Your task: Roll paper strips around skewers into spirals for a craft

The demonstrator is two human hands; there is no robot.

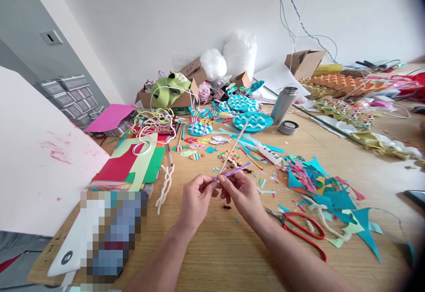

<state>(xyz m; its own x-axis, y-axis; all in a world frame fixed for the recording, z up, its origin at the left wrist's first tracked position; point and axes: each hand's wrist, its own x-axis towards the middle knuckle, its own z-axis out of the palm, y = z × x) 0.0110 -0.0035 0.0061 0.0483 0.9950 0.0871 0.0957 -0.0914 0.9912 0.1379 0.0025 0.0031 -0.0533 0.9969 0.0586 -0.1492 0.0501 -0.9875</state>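
Note:
Over the front middle of the table, my left hand (pixel 198 201) and my right hand (pixel 239 194) meet with fingertips pinched together. Both are closed on a strand of purple yarn (pixel 241 168), whose free end sticks out to the upper right. A thin wooden stick (pixel 235 146) rises from between the fingertips, leaning right; its lower end is hidden by the fingers. I cannot tell which hand bears the stick. Beyond the hands lie paper fish (pixel 196 146), a turquoise oval with white wavy strips (pixel 253 122) and a white glue tube (pixel 269 153).
Red-handled scissors (pixel 307 230) lie beside my right forearm, near turquoise paper scraps (pixel 341 201). A steel flask (pixel 284 105) stands behind its lid (pixel 288 127). Coloured sheets (pixel 114 163), a tape roll (pixel 142 148) and a yarn heap (pixel 152 121) are on the left.

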